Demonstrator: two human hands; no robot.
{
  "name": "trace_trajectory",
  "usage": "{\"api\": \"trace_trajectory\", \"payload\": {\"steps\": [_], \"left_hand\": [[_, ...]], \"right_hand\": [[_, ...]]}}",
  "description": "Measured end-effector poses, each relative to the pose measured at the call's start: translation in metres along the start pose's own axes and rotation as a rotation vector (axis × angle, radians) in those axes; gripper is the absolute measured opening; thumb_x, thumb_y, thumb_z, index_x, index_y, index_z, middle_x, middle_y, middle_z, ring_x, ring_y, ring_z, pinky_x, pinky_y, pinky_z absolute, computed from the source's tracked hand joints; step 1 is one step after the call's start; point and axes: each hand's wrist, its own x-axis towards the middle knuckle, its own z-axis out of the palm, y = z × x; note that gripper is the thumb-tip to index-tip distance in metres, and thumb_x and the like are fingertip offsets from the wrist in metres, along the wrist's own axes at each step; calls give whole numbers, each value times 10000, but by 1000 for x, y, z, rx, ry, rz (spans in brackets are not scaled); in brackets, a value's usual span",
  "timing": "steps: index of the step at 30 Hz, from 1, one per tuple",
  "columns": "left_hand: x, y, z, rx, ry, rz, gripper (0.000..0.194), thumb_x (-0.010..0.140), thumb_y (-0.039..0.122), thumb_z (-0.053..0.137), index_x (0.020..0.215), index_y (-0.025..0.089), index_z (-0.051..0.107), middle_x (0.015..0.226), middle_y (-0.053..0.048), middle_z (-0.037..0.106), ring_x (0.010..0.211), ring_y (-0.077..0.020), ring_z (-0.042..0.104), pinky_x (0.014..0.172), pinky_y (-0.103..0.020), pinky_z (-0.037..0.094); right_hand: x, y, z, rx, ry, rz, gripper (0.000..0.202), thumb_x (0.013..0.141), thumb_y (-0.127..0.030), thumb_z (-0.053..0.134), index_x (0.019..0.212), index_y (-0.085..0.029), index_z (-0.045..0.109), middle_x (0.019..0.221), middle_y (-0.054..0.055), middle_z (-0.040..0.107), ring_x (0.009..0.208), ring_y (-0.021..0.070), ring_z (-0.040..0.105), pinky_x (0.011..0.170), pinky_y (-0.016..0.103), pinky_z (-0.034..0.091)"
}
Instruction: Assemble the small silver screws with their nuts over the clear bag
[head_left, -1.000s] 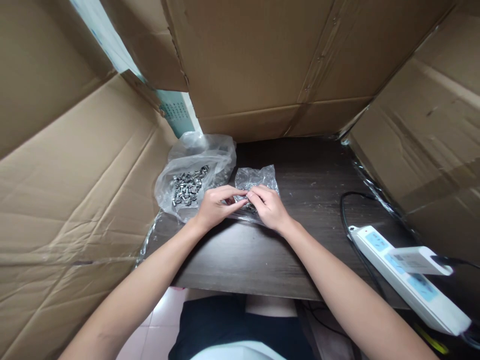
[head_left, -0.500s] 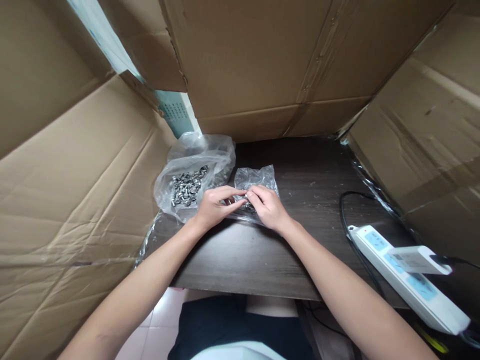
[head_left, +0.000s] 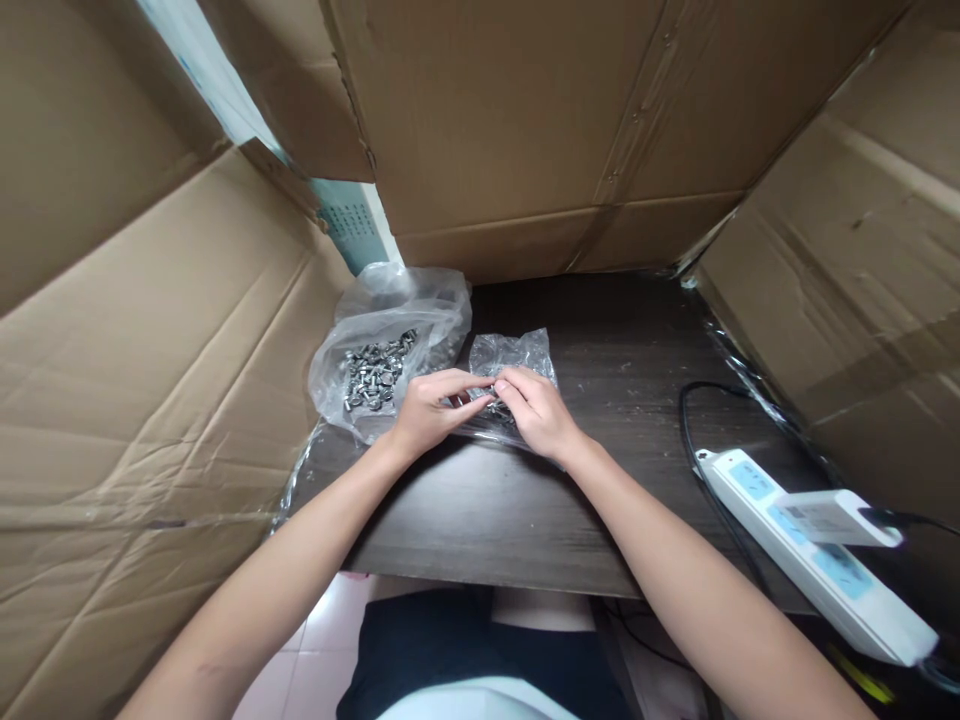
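My left hand (head_left: 435, 408) and my right hand (head_left: 534, 408) meet at the fingertips over a small clear plastic bag (head_left: 514, 350) on the dark table. Both hands pinch at something tiny between them, too small to name. Small metal parts (head_left: 498, 411) show in the small bag, partly under my right hand. Just left of my left hand, a larger open plastic bag (head_left: 330, 350) holds several shiny metal screws (head_left: 373, 375).
Cardboard walls (head_left: 510, 120) enclose the dark table (head_left: 495, 510) at the back and sides. At the right lie a white power strip (head_left: 810, 560) with a plugged-in adapter (head_left: 840, 518) and a black cable (head_left: 684, 420).
My right hand has shifted very slightly, and its fingers sit a little differently. My left hand stays in nearly the same place.
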Motion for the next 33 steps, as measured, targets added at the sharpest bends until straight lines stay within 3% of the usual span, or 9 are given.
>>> {"api": "trace_trajectory", "payload": {"steps": [4, 10, 17, 22, 27, 33], "left_hand": [[0, 0, 0, -4, -8, 4, 180, 893, 258, 719, 1032, 160, 779, 901, -68, 775, 595, -81, 637, 570, -180, 548], [0, 0, 1, -16, 1, 11, 167, 878, 238, 735, 1011, 149, 781, 890, -70, 775, 606, -89, 646, 570, -181, 547], [0, -1, 0, -14, 14, -21, 182, 877, 269, 739, 1021, 167, 783, 882, -59, 778, 580, -83, 634, 557, -181, 543], [0, -2, -1, -7, 16, -18, 186, 876, 272, 741, 1022, 167, 783, 876, -58, 775, 573, -79, 628, 553, -176, 539], [1, -1, -1, -6, 15, -14, 181, 873, 259, 742, 1023, 166, 783, 877, -58, 776, 576, -80, 631, 557, -176, 539], [-1, -1, 0, 2, -2, -9, 187, 888, 268, 726, 1040, 175, 782, 873, -58, 773, 579, -81, 625, 563, -181, 540]], "right_hand": [[0, 0, 0, 33, 9, 2, 172, 958, -253, 447, 810, -214, 525, 796, 27, 589, 780, 199, 548, 734, 330, 396], [0, 1, 1, -12, -6, 0, 351, 1008, -311, 380, 670, -222, 410, 668, 9, 499, 681, 181, 493, 667, 323, 363], [-1, 1, 0, 69, 12, 23, 155, 952, -261, 466, 818, -217, 529, 786, 15, 587, 744, 185, 551, 705, 313, 402], [-1, 2, 1, 54, 5, 18, 227, 969, -274, 449, 762, -214, 518, 755, 14, 588, 725, 180, 549, 703, 313, 405], [-2, 1, 0, 76, 29, 34, 100, 951, -246, 479, 907, -215, 564, 828, 18, 621, 755, 184, 570, 711, 310, 419], [-2, 2, 1, 62, 27, 2, 152, 967, -249, 461, 857, -216, 560, 820, 22, 615, 776, 185, 578, 729, 313, 426]]}}
